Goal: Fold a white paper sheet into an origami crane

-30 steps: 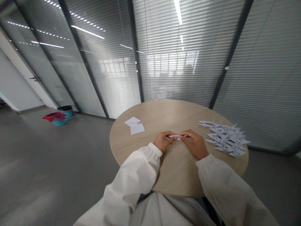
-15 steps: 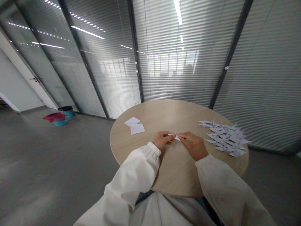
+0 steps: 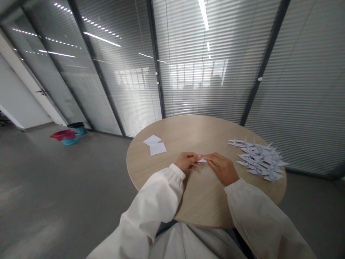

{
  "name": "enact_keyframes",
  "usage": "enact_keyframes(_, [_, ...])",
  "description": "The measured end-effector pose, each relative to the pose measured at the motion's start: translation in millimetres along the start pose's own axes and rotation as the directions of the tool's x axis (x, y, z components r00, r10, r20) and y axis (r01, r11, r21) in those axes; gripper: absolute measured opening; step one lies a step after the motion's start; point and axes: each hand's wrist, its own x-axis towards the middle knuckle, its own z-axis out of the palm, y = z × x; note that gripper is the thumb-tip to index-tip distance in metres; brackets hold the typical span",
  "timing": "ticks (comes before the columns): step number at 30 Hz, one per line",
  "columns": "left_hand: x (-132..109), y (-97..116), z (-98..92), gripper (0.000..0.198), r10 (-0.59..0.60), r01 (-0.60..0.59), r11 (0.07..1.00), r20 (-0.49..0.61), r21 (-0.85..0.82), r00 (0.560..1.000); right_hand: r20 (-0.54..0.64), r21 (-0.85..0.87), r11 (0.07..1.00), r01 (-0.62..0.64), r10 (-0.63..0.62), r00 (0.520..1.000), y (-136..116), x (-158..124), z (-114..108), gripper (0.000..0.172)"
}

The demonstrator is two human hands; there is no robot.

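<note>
A small piece of folded white paper [image 3: 202,159] is pinched between my left hand [image 3: 187,161] and my right hand [image 3: 222,168], and my fingers hide most of it. Both hands hover just above the round light-wood table [image 3: 205,201], their fingertips nearly meeting. Beyond my left hand lie square white paper sheets [image 3: 154,146], overlapping. To the right of my right hand, a heap of several white origami cranes [image 3: 258,159] covers the table's right side.
A glass partition with slatted blinds runs behind the table. On the grey floor at the far left stand a teal bin [image 3: 70,141] with a red bag and a dark-rimmed bin [image 3: 77,128], with a white door frame [image 3: 32,90] beyond.
Less of the folded paper shows between my fingers than a second ago. My hands have shifted slightly on it. The sheets and cranes have not moved.
</note>
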Motion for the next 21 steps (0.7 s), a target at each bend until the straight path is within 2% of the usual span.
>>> enact_keyframes(9, [-0.5, 0.2, -0.9, 0.048, 0.034, -0.034, 0.999, 0.01, 0.034, 0.999, 0.028, 0.049, 0.997, -0.052, 0.051, 0.998, 0.1, 0.8, -0.4, 0.026])
enact_keyframes(13, [-0.7, 1.1, 2.7, 0.044, 0.178, -0.175, 0.979, -0.02, 0.106, 0.984, -0.014, 0.107, 0.989, -0.104, 0.106, 0.994, -4.3, 4.1, -1.5, 0.025])
enact_keyframes(17, [-0.6, 0.4, 3.7, 0.037, 0.338, -0.319, 0.915, -0.041, 0.248, 0.94, -0.018, 0.198, 0.962, -0.186, 0.193, 0.981, -8.3, 7.3, -3.8, 0.022])
enact_keyframes(21, [-3.4, 1.4, 2.9, 0.028, 0.449, -0.398, 0.831, -0.046, 0.39, 0.892, -0.009, 0.226, 0.945, -0.238, 0.247, 0.969, -7.2, 7.2, -3.6, 0.02])
